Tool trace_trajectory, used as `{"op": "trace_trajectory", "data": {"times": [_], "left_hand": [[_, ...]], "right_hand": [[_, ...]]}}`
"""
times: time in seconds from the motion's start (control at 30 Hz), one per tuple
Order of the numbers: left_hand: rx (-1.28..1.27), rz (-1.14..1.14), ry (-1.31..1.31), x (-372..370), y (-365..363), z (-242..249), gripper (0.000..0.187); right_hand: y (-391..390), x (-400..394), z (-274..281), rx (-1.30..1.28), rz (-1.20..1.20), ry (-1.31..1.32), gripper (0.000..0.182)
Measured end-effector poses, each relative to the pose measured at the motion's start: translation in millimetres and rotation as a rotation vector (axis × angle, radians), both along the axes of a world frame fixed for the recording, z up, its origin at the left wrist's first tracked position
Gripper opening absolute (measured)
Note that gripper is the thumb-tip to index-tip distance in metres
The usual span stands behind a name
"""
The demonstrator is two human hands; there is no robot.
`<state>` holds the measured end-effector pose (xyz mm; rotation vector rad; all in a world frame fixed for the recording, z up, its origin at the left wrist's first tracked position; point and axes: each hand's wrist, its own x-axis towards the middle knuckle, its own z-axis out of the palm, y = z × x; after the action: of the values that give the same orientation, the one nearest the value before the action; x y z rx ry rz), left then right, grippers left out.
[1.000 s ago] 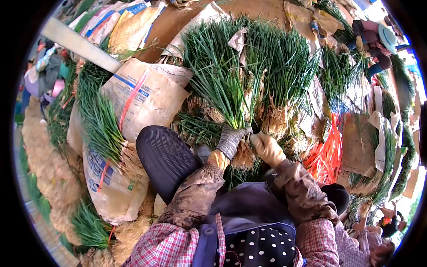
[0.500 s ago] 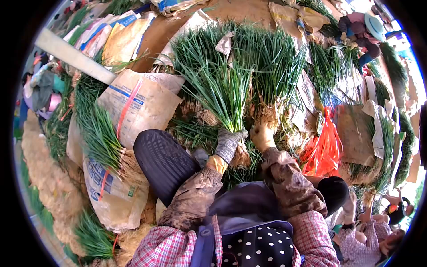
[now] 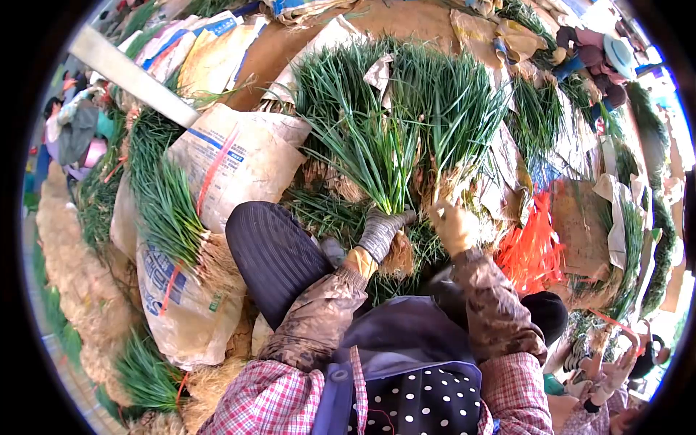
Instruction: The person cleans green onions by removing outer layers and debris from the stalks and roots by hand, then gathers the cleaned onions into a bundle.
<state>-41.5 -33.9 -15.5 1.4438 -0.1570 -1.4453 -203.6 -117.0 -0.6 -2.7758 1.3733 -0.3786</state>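
Observation:
My left hand (image 3: 383, 230), in a grey glove, is closed round the lower stems of a bunch of green onions (image 3: 388, 163). The green leaves fan upward and the pale roots hang below the fist. To its right, my right hand (image 3: 455, 226), in a yellowish glove, has its fingers curled together at the root end of a larger standing pile of green onions (image 3: 464, 109). Whether a stem is pinched in those fingers is too small to tell. Loose green onions (image 3: 326, 214) lie under and between my hands.
A tied bundle of green onions (image 3: 174, 225) rests on printed sacks (image 3: 225, 170) to the left. Red plastic strips (image 3: 533, 250) lie at right, beside a brown sack (image 3: 580, 225). Other people work nearby, one in a pale blue hat (image 3: 618, 56). A pale pole (image 3: 134, 76) crosses the upper left.
My right hand has moved right and slightly down, away from my left hand. My left hand keeps its grip on the bunch. The whole view has shifted slightly.

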Motion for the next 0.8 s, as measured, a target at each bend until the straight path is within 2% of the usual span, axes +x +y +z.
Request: {"op": "trace_trajectory", "data": {"times": [0.03, 0.07, 0.1, 0.13, 0.17, 0.2, 0.23, 0.27, 0.3, 0.33, 0.4, 0.47, 0.5, 0.53, 0.6, 0.63, 0.67, 0.73, 0.77, 0.8], "left_hand": [[0.029, -0.015, -0.046, 0, -2, -3, 0.026], [0.057, -0.028, -0.093, -1, -3, -7, 0.026], [-0.272, 0.104, 0.001, -6, 0, -15, 0.028], [-0.227, 0.094, 0.018, -6, 2, -23, 0.028], [-0.182, 0.084, 0.034, -3, 4, -13, 0.029], [-0.139, 0.075, 0.050, -1, 5, -7, 0.029], [-0.266, 0.124, -0.003, -5, 5, -11, 0.030], [-0.159, 0.073, -0.011, -3, 4, -1, 0.030], [-0.053, 0.020, -0.020, 0, 2, 16, 0.030], [0.053, -0.036, -0.029, 1, 2, 26, 0.030], [-0.073, -0.040, -0.009, -3, 1, 10, 0.029], [-0.115, -0.044, -0.072, -3, 4, 3, 0.030], [0.103, -0.097, -0.122, -1, 1, 12, 0.032], [0.072, -0.083, -0.149, 0, 2, 5, 0.032], [0.011, -0.056, -0.198, 0, 5, -7, 0.032], [-0.065, -0.056, -0.264, -2, 8, -13, 0.031], [-0.030, -0.058, -0.246, -3, 9, -13, 0.030], [0.036, -0.062, -0.211, -5, 8, -16, 0.030], [-0.062, -0.054, -0.279, -9, 10, -36, 0.031], [0.106, -0.149, -0.380, -11, 7, -58, 0.032]], "right_hand": [[16, -3, 2, 0.074, 0.044, -0.077, 0.019], [30, 1, 15, 0.385, -0.017, 0.026, 0.021], [42, 4, 23, 0.421, 0.048, 0.019, 0.024], [50, 4, 28, 0.457, 0.115, 0.010, 0.027], [51, 0, 32, 0.501, 0.199, 0.032, 0.039], [45, 0, 32, 0.683, 0.139, -0.063, 0.043], [35, 2, 31, 0.863, 0.077, -0.160, 0.047], [24, 4, 27, 1.041, 0.011, -0.259, 0.052], [16, 3, 3, 0.915, -0.062, -0.337, 0.062], [1, 7, -29, 1.171, -0.325, -0.535, 0.064], [-16, 28, -41, 1.156, -0.451, -0.733, 0.055], [-17, 40, -32, 1.325, -0.539, -1.010, 0.046], [-17, 44, -42, 1.295, -0.601, -1.041, 0.039], [-14, 44, -43, 1.263, -0.615, -0.972, 0.035], [-7, 38, -45, 1.168, -0.579, -0.553, 0.031], [-4, 28, -43, 1.111, -0.519, -0.473, 0.028], [-6, 20, -52, 0.920, -0.544, -0.252, 0.027], [-9, -10, -60, 0.541, -0.277, 0.099, 0.028], [-6, -13, -52, 0.498, -0.297, 0.095, 0.033], [-8, -5, -30, 0.509, -0.332, 0.054, 0.038]]}}
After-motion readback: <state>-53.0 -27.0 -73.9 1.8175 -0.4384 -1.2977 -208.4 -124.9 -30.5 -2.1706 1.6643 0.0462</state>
